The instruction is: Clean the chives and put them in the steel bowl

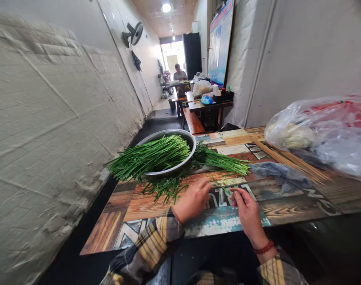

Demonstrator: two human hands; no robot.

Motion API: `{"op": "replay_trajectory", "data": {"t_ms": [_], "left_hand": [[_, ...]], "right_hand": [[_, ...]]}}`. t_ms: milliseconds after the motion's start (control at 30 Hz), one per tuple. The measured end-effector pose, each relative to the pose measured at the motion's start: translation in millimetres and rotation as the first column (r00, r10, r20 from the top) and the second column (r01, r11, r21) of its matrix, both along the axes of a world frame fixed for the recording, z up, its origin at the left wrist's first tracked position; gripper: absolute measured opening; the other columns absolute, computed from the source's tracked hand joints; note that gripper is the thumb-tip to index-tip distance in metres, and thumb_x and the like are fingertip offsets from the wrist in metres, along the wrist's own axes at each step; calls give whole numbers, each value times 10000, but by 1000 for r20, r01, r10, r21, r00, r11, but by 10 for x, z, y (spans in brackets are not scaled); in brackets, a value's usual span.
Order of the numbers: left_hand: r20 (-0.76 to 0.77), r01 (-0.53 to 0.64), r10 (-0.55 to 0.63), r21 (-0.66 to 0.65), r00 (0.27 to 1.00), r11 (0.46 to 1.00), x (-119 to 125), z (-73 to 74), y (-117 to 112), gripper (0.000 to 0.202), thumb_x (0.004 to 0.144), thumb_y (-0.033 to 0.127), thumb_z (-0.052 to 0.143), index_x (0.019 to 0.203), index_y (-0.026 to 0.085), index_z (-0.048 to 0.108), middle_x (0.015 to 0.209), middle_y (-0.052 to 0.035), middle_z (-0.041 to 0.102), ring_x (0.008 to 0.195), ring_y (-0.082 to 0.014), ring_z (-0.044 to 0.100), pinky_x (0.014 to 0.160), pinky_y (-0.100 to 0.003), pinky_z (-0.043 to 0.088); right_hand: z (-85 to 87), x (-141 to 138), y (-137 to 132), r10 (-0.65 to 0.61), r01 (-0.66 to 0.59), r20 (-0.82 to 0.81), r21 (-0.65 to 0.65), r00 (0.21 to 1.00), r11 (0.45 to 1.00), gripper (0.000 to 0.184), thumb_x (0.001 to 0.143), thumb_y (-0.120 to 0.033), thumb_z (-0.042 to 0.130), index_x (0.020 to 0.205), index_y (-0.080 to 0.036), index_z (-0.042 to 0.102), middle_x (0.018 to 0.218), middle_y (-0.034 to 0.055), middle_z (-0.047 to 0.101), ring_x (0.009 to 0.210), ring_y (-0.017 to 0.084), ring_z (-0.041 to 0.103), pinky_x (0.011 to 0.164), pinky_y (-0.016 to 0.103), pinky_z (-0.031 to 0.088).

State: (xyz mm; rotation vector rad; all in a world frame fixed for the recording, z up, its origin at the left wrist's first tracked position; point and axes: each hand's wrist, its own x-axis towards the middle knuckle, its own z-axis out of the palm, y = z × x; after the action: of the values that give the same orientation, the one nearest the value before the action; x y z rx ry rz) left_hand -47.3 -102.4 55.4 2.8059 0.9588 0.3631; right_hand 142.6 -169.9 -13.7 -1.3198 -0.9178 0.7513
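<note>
Over the table's near part, my left hand (193,201) is smeared by motion, its fingers curved and partly hidden. My right hand (248,211), with a red bead bracelet at the wrist, pinches a thin green garlic chive (225,187) between thumb and fingertips. Beyond my hands, a bundle of garlic chives (224,160) lies on the table, pale cut ends pointing right. A metal bowl (195,148) at the left holds a big heap of garlic chives (156,154), leafy ends hanging over its rim. Loose green trimmings (165,188) lie beside the bowl, near my left hand.
A grey-blue cloth (279,174) and long wooden skewers (290,160) lie to the right on the patterned table (133,206). Clear plastic bags (325,134) stand behind them. Farther back are another table (210,105), a bench (193,120) and a person (180,75). A wall runs along the left.
</note>
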Motion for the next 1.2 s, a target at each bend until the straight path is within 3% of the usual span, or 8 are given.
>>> {"op": "replay_trajectory", "data": {"t_ms": [133,267,500,700,900,1033,1133,1200], "left_hand": [[-20,295,-298,-91,954,951,428,-145,-241,512,888,321,513,1360,149,410,1459,-137,428,1354,-259,389,1122,-402,349],[5,336,-338,-121,941,934,740,-342,-246,633,890,386,488,1417,81,313,1515,-204,316,1409,-286,292,1143,-447,301],[-29,416,-417,-37,908,909,926,-439,-118,575,911,378,414,1397,75,357,1473,-200,389,1421,-250,273,1175,-426,223],[-61,219,-216,41,974,975,858,-502,180,551,925,410,399,1411,151,375,1532,-139,318,1421,-251,274,1153,-456,249],[-167,-243,250,62,954,968,438,-313,590,495,928,355,428,1344,89,444,1462,-199,414,1378,-300,354,1117,-488,300],[-67,-156,161,65,985,986,231,-162,269,479,940,295,398,1382,110,396,1491,-172,380,1403,-266,313,1148,-465,275],[-31,91,-93,-60,995,994,162,-152,-250,612,922,382,448,1453,125,282,1533,-177,297,1430,-258,252,1153,-443,285],[-42,264,-274,-163,961,951,152,-169,-593,746,887,524,463,1480,138,227,1549,-175,255,1438,-286,221,1157,-467,264]], "right_hand": [[3,0,-10,-93,95,-70,37,993,995,383,904,-515,429,988,-187,608,688,6,576,608,146,510,622,275,468],[26,35,-18,-184,188,-120,21,975,982,393,885,-534,457,977,-184,611,777,33,624,699,165,565,688,287,484],[16,103,-14,-216,219,-68,46,974,975,363,888,-495,470,1005,-180,608,927,75,664,830,190,607,793,321,495],[-36,80,-15,-132,127,103,57,986,990,368,899,-484,452,956,-181,652,779,50,654,709,174,597,687,296,492],[-11,83,-24,-97,94,63,52,993,994,347,899,-478,458,951,-192,649,717,37,634,645,170,578,640,294,485],[15,78,-39,-107,105,47,48,993,993,350,902,-480,460,956,-187,644,730,32,627,668,163,570,653,283,470],[19,79,-63,-98,95,50,44,994,994,362,900,-493,458,950,-184,640,729,27,617,676,159,557,668,281,462],[4,88,-85,-89,88,45,35,995,996,381,894,-512,462,958,-180,638,740,29,616,685,159,554,678,282,461]]}}
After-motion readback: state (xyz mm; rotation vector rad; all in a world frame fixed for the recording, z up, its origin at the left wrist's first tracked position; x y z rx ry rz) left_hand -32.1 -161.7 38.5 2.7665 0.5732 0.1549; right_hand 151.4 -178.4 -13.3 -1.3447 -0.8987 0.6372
